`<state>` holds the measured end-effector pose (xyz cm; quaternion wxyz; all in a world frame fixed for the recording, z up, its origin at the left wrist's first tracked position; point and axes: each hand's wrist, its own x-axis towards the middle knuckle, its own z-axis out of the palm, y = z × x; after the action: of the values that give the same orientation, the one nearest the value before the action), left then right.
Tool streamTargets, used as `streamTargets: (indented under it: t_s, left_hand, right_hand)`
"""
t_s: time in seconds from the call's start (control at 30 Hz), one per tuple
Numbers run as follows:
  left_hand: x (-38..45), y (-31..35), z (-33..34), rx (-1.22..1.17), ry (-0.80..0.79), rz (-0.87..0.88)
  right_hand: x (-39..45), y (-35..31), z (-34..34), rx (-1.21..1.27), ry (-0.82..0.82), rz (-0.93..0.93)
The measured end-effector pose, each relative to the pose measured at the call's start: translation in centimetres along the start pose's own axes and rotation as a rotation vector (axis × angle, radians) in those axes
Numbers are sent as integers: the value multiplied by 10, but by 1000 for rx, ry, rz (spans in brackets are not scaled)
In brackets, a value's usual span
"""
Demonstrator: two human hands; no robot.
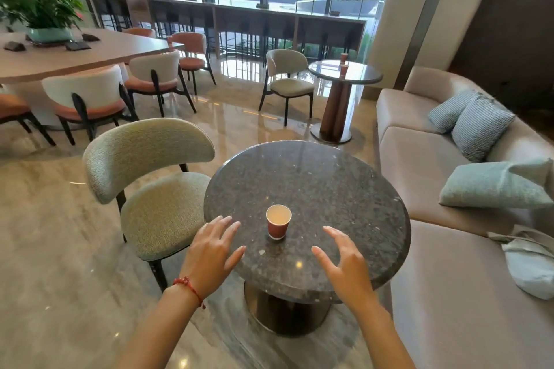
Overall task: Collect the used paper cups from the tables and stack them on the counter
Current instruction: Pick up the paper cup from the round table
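Observation:
A red-brown paper cup (278, 222) with a pale inside stands upright on the near round dark stone table (314, 177). My left hand (211, 252) hovers over the table's left edge, fingers spread, a short way left of the cup. My right hand (344, 260) hangs over the table to the cup's right, fingers loosely spread and empty. Neither hand touches the cup. Two more red-brown cups (344, 64) stand on the far round table (359, 76).
A grey-green chair (150, 165) stands left of the near table. A beige sofa (425, 159) with blue cushions runs along the right. A long wooden table (81, 54) with chairs and a plant sits at the left; a window counter (269, 13) spans the back.

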<state>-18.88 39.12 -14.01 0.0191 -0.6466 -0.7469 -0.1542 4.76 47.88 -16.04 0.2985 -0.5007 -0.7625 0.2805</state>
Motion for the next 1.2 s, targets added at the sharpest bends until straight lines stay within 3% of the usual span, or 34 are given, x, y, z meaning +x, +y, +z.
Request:
streamTargets:
  t_s: [0.47,0.7,1.2]
  left_hand:
    - [81,-39,72,-61,-189,-130]
    - [99,-56,101,-102,-267,-135]
    - [121,-95,132,-146,-374,-123]
  right_hand:
    - [108,50,75,178,-176,101]
    - [126,70,131,314,-199,341]
    - [148,71,190,381,-18,439]
